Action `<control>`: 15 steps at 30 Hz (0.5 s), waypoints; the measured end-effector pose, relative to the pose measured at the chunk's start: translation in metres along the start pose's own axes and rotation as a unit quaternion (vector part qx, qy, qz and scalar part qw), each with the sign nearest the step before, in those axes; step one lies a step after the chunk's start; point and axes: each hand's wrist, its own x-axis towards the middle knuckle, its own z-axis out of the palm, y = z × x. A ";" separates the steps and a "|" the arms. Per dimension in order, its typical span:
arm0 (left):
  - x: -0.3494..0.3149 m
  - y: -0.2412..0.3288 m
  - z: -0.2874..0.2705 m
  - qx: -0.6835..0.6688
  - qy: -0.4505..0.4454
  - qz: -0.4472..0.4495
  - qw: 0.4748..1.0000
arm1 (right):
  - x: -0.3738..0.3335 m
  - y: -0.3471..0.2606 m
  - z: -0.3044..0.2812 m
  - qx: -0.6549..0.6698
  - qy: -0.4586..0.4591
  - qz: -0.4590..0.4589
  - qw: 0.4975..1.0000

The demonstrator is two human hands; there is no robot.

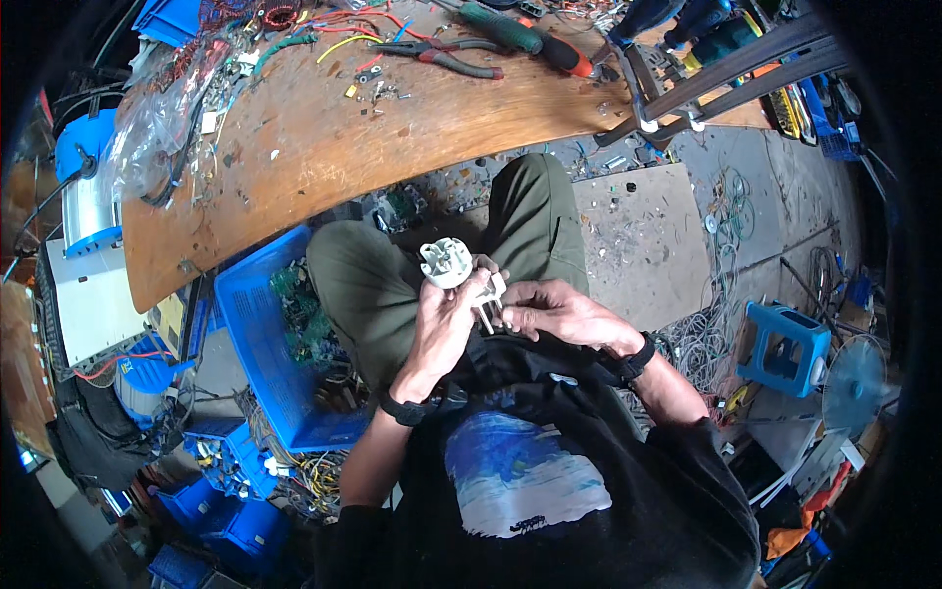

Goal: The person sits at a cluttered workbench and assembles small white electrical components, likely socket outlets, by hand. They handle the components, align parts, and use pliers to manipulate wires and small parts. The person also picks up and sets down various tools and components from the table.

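Over my lap, my left hand (pixel 446 319) is closed around a white plastic part. Its round, slotted head (pixel 446 262) shows above the thumb side of that hand. A smaller white pronged piece (pixel 493 291) sticks out on the right side of the same hand; whether it is joined to the round head is hidden by my fingers. My right hand (pixel 559 312) comes in from the right, fingers bent and thumb drawn in, with its fingertips pinched at the pronged piece.
A wooden bench (pixel 285 147) ahead carries red-handled pliers (pixel 442 57), screwdrivers (pixel 530 41), wires and scraps. A blue crate (pixel 257 344) with green circuit boards stands left of my knees. To the right are cardboard (pixel 643 245), tangled cables (pixel 687 344) and a blue stool (pixel 782 348).
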 end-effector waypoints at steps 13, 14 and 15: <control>-0.007 -0.011 -0.002 0.105 -0.013 0.047 0.993 | 0.003 0.015 0.005 0.037 -0.016 0.007 0.999; -0.008 -0.012 -0.003 0.111 -0.003 0.069 0.991 | 0.004 0.016 0.007 0.040 0.005 0.005 0.999; -0.009 -0.015 -0.002 0.116 0.006 0.091 0.989 | 0.005 0.016 0.010 0.029 0.022 0.011 0.999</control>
